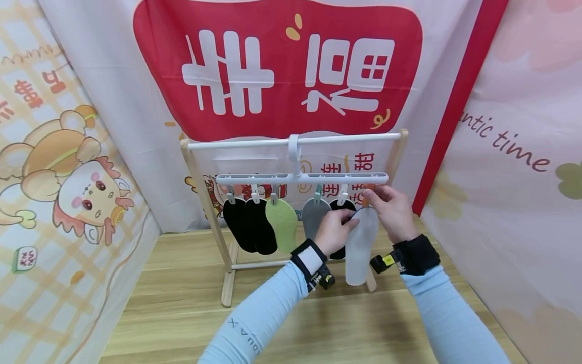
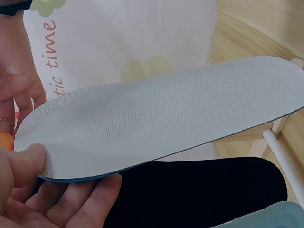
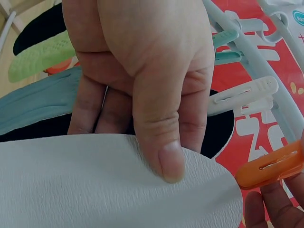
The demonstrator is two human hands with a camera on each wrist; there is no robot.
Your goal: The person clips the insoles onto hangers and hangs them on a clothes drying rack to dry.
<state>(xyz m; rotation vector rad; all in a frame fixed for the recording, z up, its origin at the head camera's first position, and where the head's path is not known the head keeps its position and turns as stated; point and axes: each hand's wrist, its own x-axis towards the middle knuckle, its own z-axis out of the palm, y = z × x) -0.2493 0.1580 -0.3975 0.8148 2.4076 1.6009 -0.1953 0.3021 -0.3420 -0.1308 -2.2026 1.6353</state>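
Observation:
My left hand [image 1: 334, 231] pinches a light grey insole [image 1: 361, 253] near its top end, thumb on the wrinkled face and fingers behind. My right hand [image 1: 396, 212] holds an orange clip [image 3: 268, 166] with thumb and fingers, just under the right end of a white hanger [image 1: 263, 179]. The clip's tip meets the insole's rounded end; whether it grips the insole I cannot tell. Behind the left hand, a black insole [image 2: 190, 190] hangs from a white clip [image 3: 244, 95], and beside it a grey-blue insole [image 1: 312, 215] hangs from a green clip [image 1: 318, 194].
The hanger hooks over the top bar [image 1: 245, 143] of a wood-and-white rack. Further left hang a yellow-green insole [image 1: 282, 225] and two black insoles [image 1: 238, 227]. The rack stands on a wood-grain surface [image 1: 182, 303], with printed cloths behind and at both sides.

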